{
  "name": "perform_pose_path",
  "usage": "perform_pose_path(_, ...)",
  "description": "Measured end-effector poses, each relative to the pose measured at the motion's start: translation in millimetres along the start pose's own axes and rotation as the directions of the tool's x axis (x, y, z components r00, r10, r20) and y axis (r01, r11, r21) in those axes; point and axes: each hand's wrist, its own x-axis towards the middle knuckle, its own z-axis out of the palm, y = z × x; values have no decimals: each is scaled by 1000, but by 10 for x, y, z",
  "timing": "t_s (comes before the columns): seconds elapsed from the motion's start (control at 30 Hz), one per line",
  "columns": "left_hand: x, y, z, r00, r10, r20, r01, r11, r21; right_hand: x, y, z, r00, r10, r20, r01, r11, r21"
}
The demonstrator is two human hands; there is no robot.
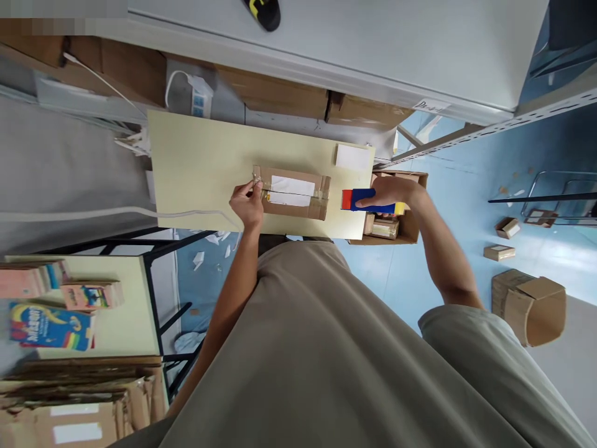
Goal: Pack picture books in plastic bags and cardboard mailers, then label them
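Note:
A flat brown cardboard box lies on the pale yellow table. Clear tape shows at its ends, a white label covers much of its top, and a dark seam crosses the middle. My left hand is closed at the left end of this box, thumb and fingers pinching its taped edge. To the right, my right hand grips a narrow blue box with a red end and a yellow end. That blue box is over the table's right edge, beside an open carton holding smaller boxes.
A white paper lies at the table's back right. Behind stands a grey shelf with cartons beneath. On the left are a side table with books and stacked flattened cardboard. An open carton stands on the right floor.

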Motion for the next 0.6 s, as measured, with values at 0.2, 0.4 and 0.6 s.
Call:
perform_pose_path(0.2,35,-28,-17,1000,15,18,-15,1000,26,174,-203,321,996,95,-6,-95,996,0)
perform_pose_path(0.4,38,-5,-33,999,14,29,-15,999,44,229,-535,633,983,129,-133,-122,991,61)
perform_pose_path(0.6,27,14,-22,999,13,40,-15,999,43,278,-689,894,948,176,-265,-162,984,75)
